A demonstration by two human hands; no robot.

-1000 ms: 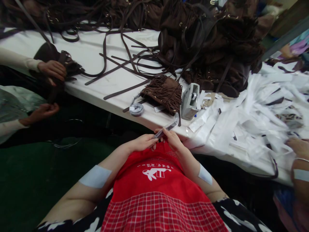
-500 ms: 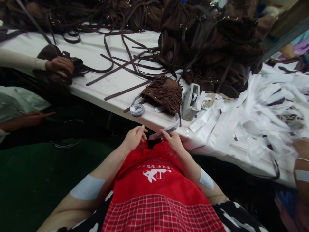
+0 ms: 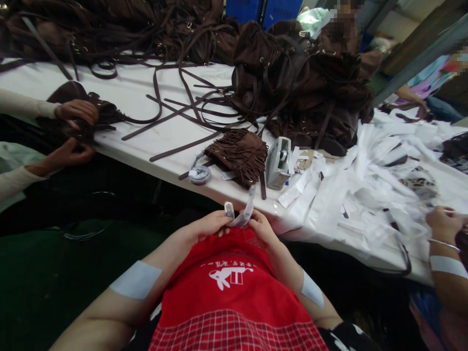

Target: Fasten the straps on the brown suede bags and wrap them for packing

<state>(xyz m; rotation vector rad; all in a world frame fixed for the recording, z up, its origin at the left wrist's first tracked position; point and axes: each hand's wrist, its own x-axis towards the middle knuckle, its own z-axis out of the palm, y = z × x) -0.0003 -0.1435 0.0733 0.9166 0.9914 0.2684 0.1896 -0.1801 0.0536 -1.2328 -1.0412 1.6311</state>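
Observation:
In front of the red apron, my left hand (image 3: 214,225) pinches one end of a strap in a clear plastic wrap (image 3: 245,215), where a pale, rounded, shiny tip stands up. Closed on the same strap a little to the right is my right hand (image 3: 259,226), and the other end of the strap curves up past it. Beyond my hands lies a brown fringed bag (image 3: 241,157) on the table. To its left sits a coiled wrapped strap (image 3: 200,175). A grey tape dispenser (image 3: 278,163) stands at its right.
Brown bags (image 3: 303,92) are heaped along the back of the white table (image 3: 161,146), with loose dark straps (image 3: 183,152) in front. White wrapping strips (image 3: 340,185) cover the right side. A co-worker's hands (image 3: 78,114) handle a dark bag at left; another person's hand (image 3: 444,222) is at right.
My left hand has come to the strap and taken hold of its end, which now points upward. The co-worker's lower hand at left has risen to the dark bag. The view has shifted slightly.

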